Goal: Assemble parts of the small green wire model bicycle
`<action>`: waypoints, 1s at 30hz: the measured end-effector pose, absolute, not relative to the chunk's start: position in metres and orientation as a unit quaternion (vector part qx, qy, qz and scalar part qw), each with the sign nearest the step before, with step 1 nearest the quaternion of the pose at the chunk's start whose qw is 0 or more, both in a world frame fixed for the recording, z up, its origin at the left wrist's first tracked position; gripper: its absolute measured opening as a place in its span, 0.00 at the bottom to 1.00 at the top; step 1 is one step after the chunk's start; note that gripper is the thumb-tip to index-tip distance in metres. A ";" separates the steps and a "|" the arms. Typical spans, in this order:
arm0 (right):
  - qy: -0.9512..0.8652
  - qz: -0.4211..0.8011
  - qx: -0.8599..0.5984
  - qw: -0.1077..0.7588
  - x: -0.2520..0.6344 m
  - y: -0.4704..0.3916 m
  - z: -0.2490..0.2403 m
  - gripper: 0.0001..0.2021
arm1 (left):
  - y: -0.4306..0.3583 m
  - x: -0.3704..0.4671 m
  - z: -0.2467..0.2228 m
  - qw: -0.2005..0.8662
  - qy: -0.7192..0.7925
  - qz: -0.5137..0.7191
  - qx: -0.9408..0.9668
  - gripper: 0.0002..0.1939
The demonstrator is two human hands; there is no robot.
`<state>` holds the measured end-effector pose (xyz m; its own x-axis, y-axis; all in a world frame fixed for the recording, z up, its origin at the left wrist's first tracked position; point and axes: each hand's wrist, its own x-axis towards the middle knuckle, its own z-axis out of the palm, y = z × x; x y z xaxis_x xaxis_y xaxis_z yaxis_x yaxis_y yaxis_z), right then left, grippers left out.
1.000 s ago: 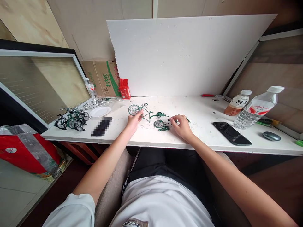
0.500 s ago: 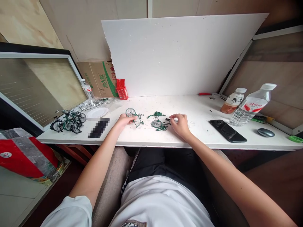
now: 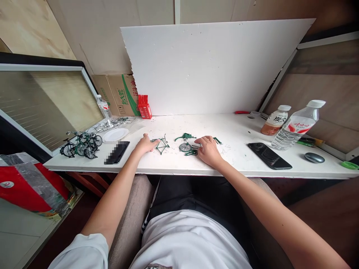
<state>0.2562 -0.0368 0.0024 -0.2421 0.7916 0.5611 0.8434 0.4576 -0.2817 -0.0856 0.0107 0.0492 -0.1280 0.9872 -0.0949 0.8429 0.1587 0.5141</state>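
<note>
My left hand (image 3: 147,144) is closed on a green miniature bicycle frame (image 3: 162,146), held just above the white desktop. The frame's handlebar end points up and away; its front wheel is not visible and may be behind the fingers. My right hand (image 3: 208,150) rests on the desk with curled fingers over small dark parts; what they pinch is hidden. Just left of those fingers lie a spoked wheel (image 3: 185,147), a green chain-guard-like part (image 3: 191,152) and a green part with a curved arm (image 3: 187,136). A thin green strip (image 3: 217,141) lies beyond the right hand.
Several assembled miniature bicycles (image 3: 81,144) stand at the left by a white plate (image 3: 115,134). A phone (image 3: 269,155), a mouse (image 3: 314,157), a water bottle (image 3: 297,127) and a brown-drink bottle (image 3: 276,120) are at the right. A white board (image 3: 215,67) leans behind.
The held frame has turned, and its wheel no longer shows. My right hand has shifted left toward the loose parts, its fingers lower, uncovering the green strip.
</note>
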 end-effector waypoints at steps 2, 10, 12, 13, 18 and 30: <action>-0.789 -0.046 -0.520 0.323 0.256 -0.036 0.001 0.21 | 0.006 -0.081 0.058 0.137 0.763 0.128 0.618 0.50; -0.791 -0.048 -0.533 0.298 0.257 -0.034 -0.001 0.12 | -0.023 -0.024 0.056 0.055 0.611 0.259 0.746 0.23; -0.793 -0.040 -0.530 0.299 0.256 -0.034 -0.001 0.11 | -0.033 -0.003 0.043 0.103 0.517 0.309 0.792 0.19; -0.794 -0.037 -0.527 0.301 0.256 -0.034 0.000 0.11 | -0.038 0.006 0.037 0.119 0.468 0.320 0.815 0.19; -0.788 -0.029 -0.531 0.311 0.254 -0.038 0.003 0.12 | -0.053 0.030 0.011 0.116 0.348 0.267 0.891 0.30; -0.769 -0.051 -0.543 0.333 0.255 -0.036 0.000 0.15 | -0.045 0.029 -0.001 0.116 0.369 0.230 0.893 0.23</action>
<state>0.2545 -0.0361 0.0004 -0.1892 0.8017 0.5669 0.8691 0.4055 -0.2834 0.0291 -0.0447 -0.0014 0.6227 0.7117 0.3251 0.6055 -0.7015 0.3759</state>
